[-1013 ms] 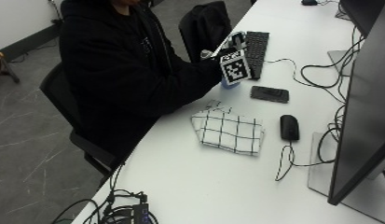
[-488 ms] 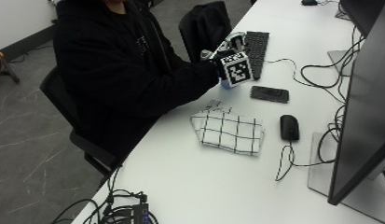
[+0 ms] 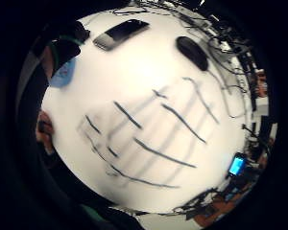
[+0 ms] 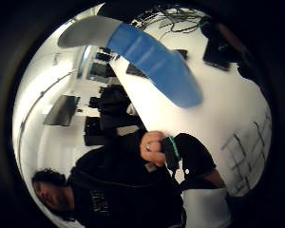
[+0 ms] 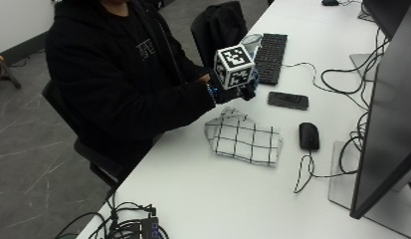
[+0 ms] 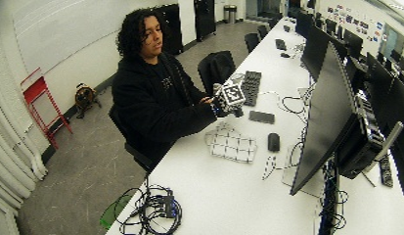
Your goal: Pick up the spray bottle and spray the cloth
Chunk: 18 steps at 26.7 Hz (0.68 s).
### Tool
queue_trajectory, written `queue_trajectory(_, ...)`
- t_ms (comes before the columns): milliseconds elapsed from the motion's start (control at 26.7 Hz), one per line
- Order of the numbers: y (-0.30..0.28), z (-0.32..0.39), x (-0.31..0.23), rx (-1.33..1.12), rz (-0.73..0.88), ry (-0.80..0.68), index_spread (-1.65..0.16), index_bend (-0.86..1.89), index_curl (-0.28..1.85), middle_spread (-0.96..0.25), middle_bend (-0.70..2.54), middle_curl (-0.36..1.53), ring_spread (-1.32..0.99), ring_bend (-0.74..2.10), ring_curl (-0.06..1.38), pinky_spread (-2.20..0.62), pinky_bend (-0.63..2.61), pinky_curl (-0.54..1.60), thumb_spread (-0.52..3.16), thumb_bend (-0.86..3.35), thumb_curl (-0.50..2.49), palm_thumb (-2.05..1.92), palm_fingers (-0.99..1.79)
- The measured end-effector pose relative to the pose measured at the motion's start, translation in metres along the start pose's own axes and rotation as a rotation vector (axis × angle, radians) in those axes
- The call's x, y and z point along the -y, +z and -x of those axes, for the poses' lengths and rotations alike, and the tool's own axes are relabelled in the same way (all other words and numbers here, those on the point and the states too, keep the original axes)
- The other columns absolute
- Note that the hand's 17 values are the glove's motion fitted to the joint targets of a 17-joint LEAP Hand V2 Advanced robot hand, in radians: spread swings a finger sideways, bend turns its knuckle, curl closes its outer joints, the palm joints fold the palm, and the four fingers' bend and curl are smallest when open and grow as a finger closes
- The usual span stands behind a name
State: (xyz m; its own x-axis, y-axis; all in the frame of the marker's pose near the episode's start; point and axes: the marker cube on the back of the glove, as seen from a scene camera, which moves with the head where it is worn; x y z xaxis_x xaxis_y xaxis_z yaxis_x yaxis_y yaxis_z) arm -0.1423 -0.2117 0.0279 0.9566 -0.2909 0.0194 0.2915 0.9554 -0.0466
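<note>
Above the surface (image 5: 211, 199), the gloved right hand (image 5: 233, 92) grips the bottle (image 4: 152, 59) over the cloth (image 5: 243, 140).

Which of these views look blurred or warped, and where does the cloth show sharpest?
Little finger side palm view: the white cloth with dark grid lines is smeared and bulged by the wide lens. Outside view: cloth crisp and flat on the white table.

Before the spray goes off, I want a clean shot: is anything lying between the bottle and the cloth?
Nothing visible does. The hand holds the bottle above the table, and the cloth lies bare; phone and mouse sit off to its sides.
</note>
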Motion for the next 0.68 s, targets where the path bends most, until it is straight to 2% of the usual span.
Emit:
queue_trajectory(113,-0.012,-0.012,-0.032,-0.149,0.028,0.015,-0.35,0.06,0.38,-0.14,0.36,0.43,-0.18,0.53,0.39,0.03,0.48,0.40,0.89,-0.06,0.60,0.66,0.48)
queue_trajectory(338,-0.029,-0.017,-0.082,-0.283,0.047,0.057,-0.38,0.11,0.34,-0.13,0.28,0.40,-0.20,0.43,0.35,0.09,0.50,0.39,0.94,-0.10,0.50,0.43,0.33)
queue_trajectory(675,-0.025,-0.013,-0.108,-0.306,0.028,0.123,-0.40,0.14,0.30,-0.12,0.24,0.38,-0.21,0.37,0.32,0.14,0.48,0.36,0.95,-0.05,0.42,0.33,0.33)
